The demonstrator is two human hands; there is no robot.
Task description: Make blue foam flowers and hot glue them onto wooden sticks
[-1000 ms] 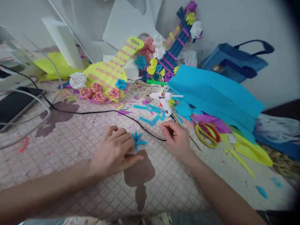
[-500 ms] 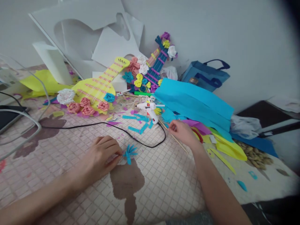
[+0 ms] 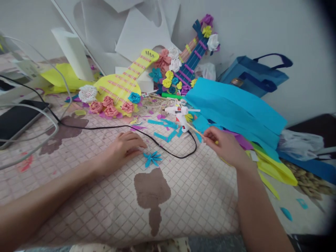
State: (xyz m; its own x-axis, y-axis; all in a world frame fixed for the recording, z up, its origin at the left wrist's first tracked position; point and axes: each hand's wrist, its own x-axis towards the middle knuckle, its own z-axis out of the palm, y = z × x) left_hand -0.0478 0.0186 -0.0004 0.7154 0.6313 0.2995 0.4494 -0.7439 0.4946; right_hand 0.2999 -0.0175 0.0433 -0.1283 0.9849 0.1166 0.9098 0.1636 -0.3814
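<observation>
My left hand (image 3: 124,148) rests on the table with its fingers loosely bent and the thumb slightly apart from them. Just beyond its fingertips a small blue paper flower (image 3: 152,159) lies with its narrow petals spread; whether the thumb touches it is hard to see. Farther right, my right hand (image 3: 219,141) pinches a thin wooden stick (image 3: 196,131) between thumb and fingers. The stick's far end reaches toward a white glue gun (image 3: 181,115), which lies on the table among blue paper strips (image 3: 165,135).
A black cord (image 3: 126,126) loops from the glue gun across the table. Behind stand a yellow paper guitar (image 3: 118,87) and a dark blue one (image 3: 189,70), both with paper flowers. Blue paper sheets (image 3: 236,108) lie at right; a phone (image 3: 21,117) lies at left.
My right hand has taken hold of the wooden stick that lay on the table. The blue flower now lies flatter, and my left fingers have come away from its base. The view has shifted.
</observation>
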